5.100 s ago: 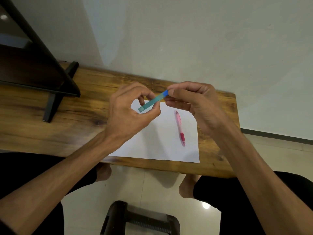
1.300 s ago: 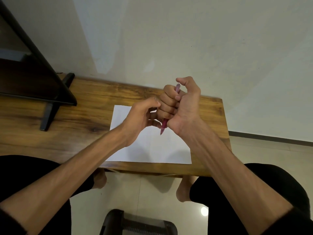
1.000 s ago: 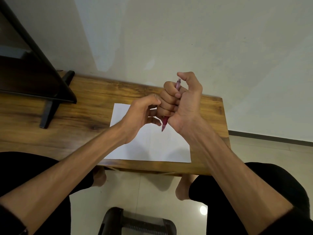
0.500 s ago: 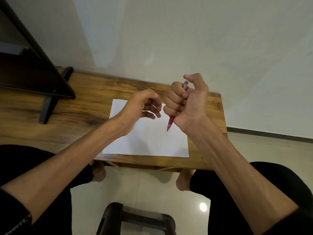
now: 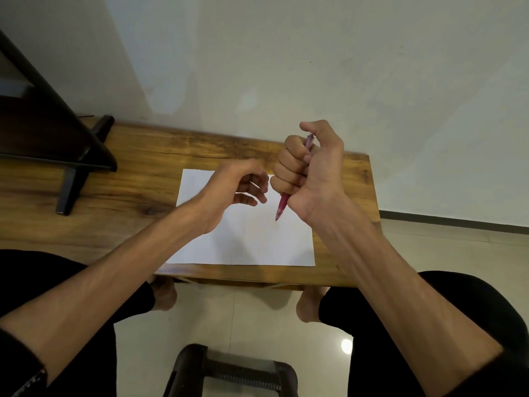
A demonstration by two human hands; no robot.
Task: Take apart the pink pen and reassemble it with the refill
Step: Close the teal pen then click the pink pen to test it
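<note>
My right hand (image 5: 310, 170) is closed in a fist around the pink pen (image 5: 282, 206), held upright above the white sheet of paper (image 5: 246, 239). The pen's red grip and tip point down below the fist, and its top end (image 5: 309, 138) sticks out near my thumb. My left hand (image 5: 234, 187) hovers just left of the fist, fingers loosely curled and apart, with nothing visible in it. No separate refill is visible.
The paper lies on a wooden table (image 5: 128, 179) set against a pale wall. A black stand (image 5: 77, 156) occupies the table's left part. My knees and a dark stool frame (image 5: 229, 371) are below the table's near edge.
My left hand has let go of the pen's lower end and drawn away to the left. My right hand keeps the pen in its fist, shifted slightly right.
</note>
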